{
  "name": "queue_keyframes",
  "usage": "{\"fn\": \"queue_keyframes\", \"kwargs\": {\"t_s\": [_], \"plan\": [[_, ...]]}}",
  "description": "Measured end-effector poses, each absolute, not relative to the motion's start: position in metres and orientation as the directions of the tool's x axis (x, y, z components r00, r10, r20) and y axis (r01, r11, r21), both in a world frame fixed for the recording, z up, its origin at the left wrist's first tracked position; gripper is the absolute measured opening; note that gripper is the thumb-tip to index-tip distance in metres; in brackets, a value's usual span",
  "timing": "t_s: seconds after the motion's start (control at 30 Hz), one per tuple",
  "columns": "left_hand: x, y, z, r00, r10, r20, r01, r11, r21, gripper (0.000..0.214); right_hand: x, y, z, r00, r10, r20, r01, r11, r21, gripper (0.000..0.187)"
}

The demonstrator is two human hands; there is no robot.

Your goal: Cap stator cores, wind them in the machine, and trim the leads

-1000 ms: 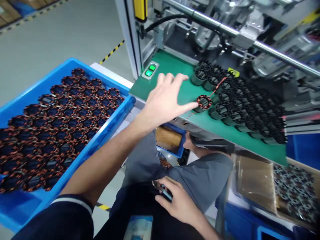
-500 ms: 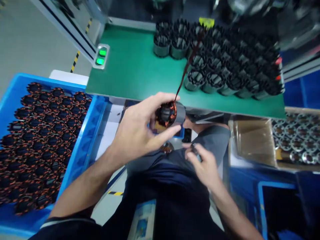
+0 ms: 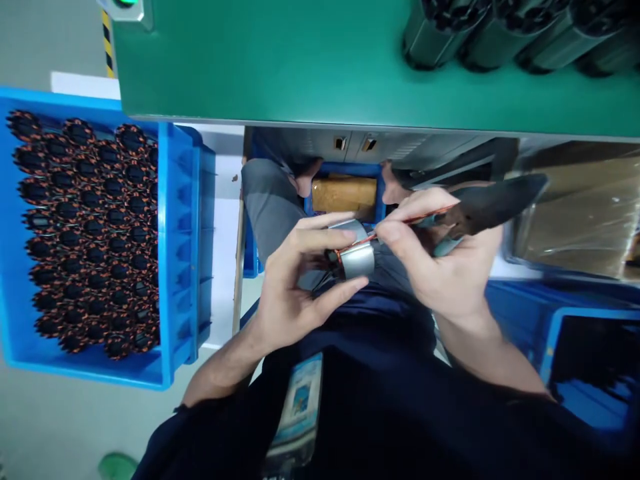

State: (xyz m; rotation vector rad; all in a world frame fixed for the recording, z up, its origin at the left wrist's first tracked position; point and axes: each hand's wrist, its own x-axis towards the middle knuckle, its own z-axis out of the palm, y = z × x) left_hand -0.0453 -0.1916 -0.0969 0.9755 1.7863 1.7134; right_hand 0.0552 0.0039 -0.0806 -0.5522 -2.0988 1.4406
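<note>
My left hand (image 3: pixel 295 287) is closed around a motor stator (image 3: pixel 359 261), a silvery cylinder with dark slots and copper windings at its left end. Copper wire leads (image 3: pixel 420 217) stretch from the stator across to my right hand (image 3: pixel 450 270), which pinches them between thumb and fingers. The same hand also holds a pair of pliers (image 3: pixel 493 205) in its grip, dark jaws pointing right and away from the stator. Its greenish handles are partly hidden by the fingers. Both hands are above my lap.
A green worktop (image 3: pixel 280 67) runs across the front, with several dark cylindrical stators (image 3: pixel 440 40) at its right. At left a blue crate (image 3: pixel 165 267) holds rows of wound stators. A cardboard box (image 3: pixel 570 207) and another blue bin (image 3: pixel 555 333) stand at right.
The view has tilted down. My left hand has turned the stator and drawn it closer; its leads no longer stretch up over the worktop. My right hand has come up and taken hold of them.
</note>
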Motion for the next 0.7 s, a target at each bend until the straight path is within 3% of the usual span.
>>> {"fn": "queue_keyframes", "kwargs": {"t_s": [0.17,0.27,0.4,0.53,0.63,0.7], "plan": [[-0.031,-0.184,-0.098,-0.645,0.764,-0.023,-0.029,0.006,1.000,0.036,0.057,-0.011,-0.082,-0.804,0.586,0.099,0.049,0.232,-0.971,0.019],[-0.031,-0.176,-0.093,-0.648,0.737,-0.194,-0.199,0.081,0.977,0.022,0.056,-0.010,-0.076,-0.840,0.539,0.059,0.101,0.263,-0.960,0.022],[-0.033,-0.168,-0.093,-0.649,0.692,-0.317,-0.402,0.041,0.915,0.024,0.068,0.002,-0.066,-0.870,0.493,-0.022,0.213,0.334,-0.918,0.018],[-0.033,-0.164,-0.097,-0.792,0.579,-0.194,-0.147,0.128,0.981,0.010,0.092,0.011,-0.059,-0.931,0.349,-0.104,0.264,0.451,-0.853,0.012],[-0.030,-0.161,-0.095,-0.850,0.523,-0.072,0.097,0.288,0.953,0.016,0.101,0.010,-0.060,-0.972,0.194,-0.129,0.214,0.522,-0.826,0.019],[-0.027,-0.159,-0.093,-0.865,0.499,-0.044,0.154,0.350,0.924,0.018,0.099,0.007,-0.063,-0.980,0.156,-0.127,0.192,0.533,-0.824,0.024]]}}
